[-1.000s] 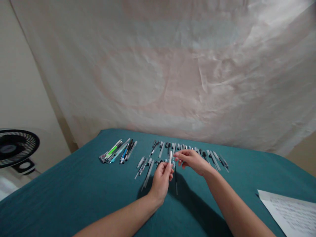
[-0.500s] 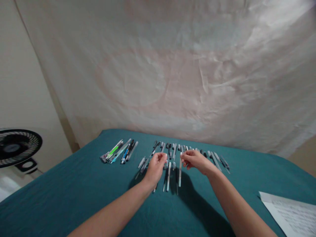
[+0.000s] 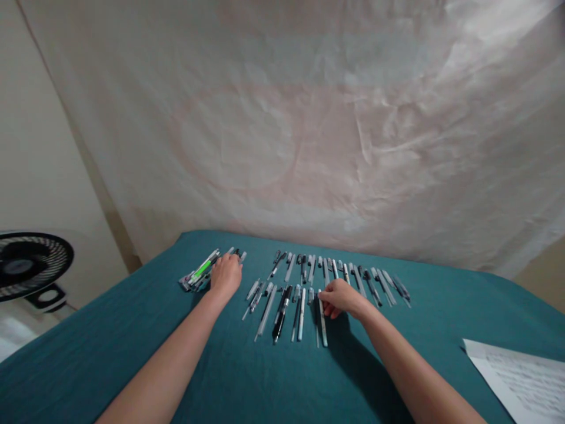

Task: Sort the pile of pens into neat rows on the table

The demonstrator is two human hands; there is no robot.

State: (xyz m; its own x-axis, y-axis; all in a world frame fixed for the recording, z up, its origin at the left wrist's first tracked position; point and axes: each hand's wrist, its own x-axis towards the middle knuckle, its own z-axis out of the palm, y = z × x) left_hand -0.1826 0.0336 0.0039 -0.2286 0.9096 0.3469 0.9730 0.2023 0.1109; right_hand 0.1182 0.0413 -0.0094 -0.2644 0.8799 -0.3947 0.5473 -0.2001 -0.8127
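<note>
My right hand [image 3: 339,296] pinches the upper end of a slim white pen barrel [image 3: 323,330], which lies on or just above the cloth in the front row. Just left of it are a thin dark refill [image 3: 316,330] and a small clear cap [image 3: 311,295]. My left hand [image 3: 226,275] rests over the right part of a bunch of pens at the far left, its fingers curled down and mostly hidden. Beside it a bright green pen [image 3: 203,268] shows among the pens. A black pen [image 3: 281,321] and another white barrel [image 3: 301,318] lie in the front row.
Behind the front row stretches a back row of pens, caps and refills, including a clear barrel [image 3: 290,268]. A written paper sheet [image 3: 521,377] lies at the right on the green cloth [image 3: 247,377]. A black fan [image 3: 33,265] stands left of the table.
My left hand has moved left, from above the front row to the pen bunch. The right hand has come down slightly with the white barrel, now beside the dark refill.
</note>
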